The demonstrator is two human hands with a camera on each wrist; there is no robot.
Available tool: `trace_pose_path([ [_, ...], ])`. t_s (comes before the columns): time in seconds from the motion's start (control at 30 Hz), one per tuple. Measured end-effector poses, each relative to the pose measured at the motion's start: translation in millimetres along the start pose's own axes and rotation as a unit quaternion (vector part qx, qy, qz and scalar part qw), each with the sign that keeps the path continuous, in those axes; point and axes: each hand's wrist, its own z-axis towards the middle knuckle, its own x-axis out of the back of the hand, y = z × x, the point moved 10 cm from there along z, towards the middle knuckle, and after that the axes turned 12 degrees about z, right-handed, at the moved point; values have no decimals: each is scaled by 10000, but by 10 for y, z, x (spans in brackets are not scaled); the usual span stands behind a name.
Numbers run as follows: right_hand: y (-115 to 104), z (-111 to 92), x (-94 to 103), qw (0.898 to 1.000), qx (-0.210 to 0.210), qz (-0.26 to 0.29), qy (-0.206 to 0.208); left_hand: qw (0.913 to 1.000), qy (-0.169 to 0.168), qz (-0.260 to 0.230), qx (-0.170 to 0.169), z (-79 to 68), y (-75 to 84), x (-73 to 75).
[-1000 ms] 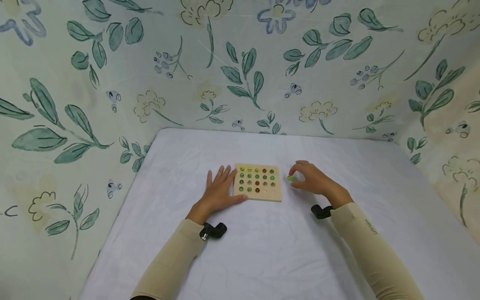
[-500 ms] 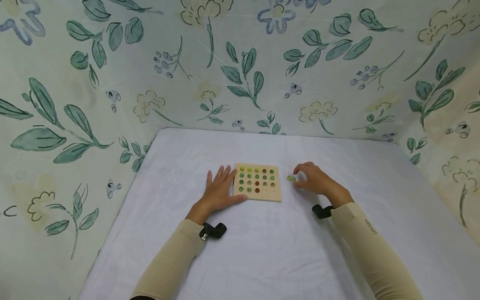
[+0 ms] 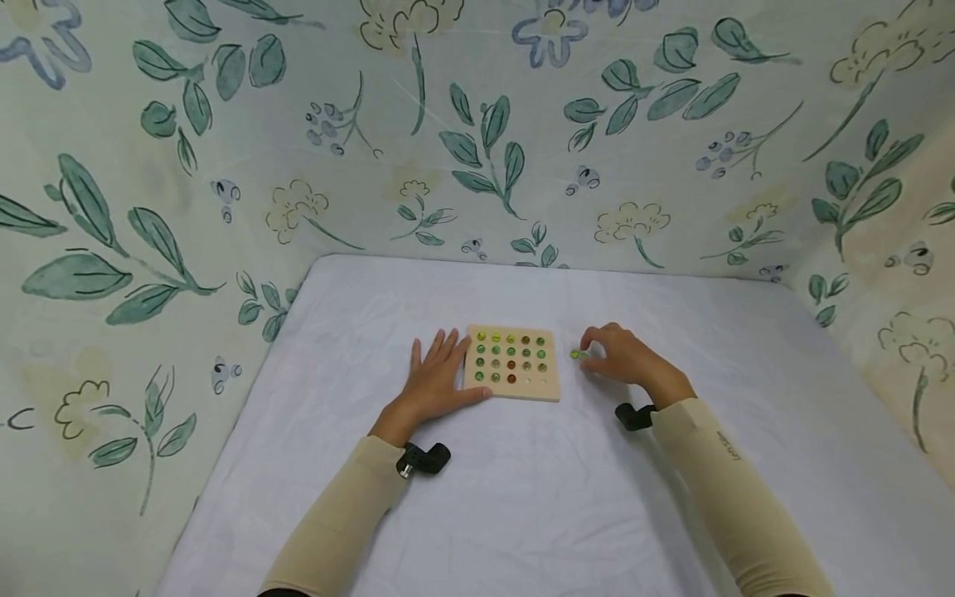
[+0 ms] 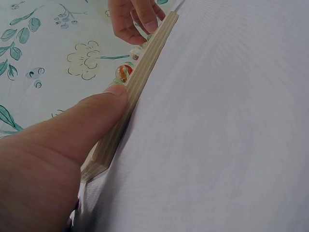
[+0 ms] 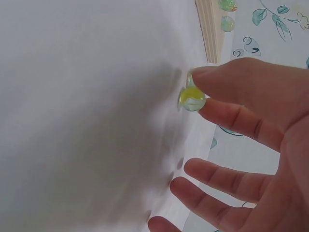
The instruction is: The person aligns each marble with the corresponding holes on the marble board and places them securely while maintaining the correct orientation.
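Observation:
A wooden board (image 3: 550,391) lies on the white cloth, with rows of green, yellow, clear and reddish glass marbles in its hollows. Two hollows at its near right corner are bare. My left hand (image 3: 435,385) rests spread at the board's left side, its thumb (image 4: 104,108) pressing the near edge. To the right of the board, my right hand (image 3: 622,356) pinches a clear marble with yellow inside (image 5: 192,99) between thumb and index finger, low over the cloth. The other fingers are spread. A second marble (image 3: 574,354), yellow-green, sits just left of those fingertips.
White cloth (image 3: 477,514) covers the table around the board. Behind and to the left hangs a flower-patterned curtain (image 3: 477,149). Each wrist carries a small black camera, such as the left camera (image 3: 425,458).
My right hand first drew slightly right, its fingers parting and showing two marbles. Now it has come back a little left and closed around one. The left hand and board stay still.

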Motion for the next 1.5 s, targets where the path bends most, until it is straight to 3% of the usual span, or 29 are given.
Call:
trace_pose_path([
  [0.73, 38, 47, 0, 9997, 66, -251, 13, 10000, 4, 5, -26, 7, 3, 20],
  [1.13, 18, 44, -7, 9996, -78, -227, -116, 10000, 69, 13, -33, 7, 6, 28],
  [1.5, 134, 70, 54, 9993, -331, -96, -173, 10000, 36, 15, 3, -3, 11, 12],
])
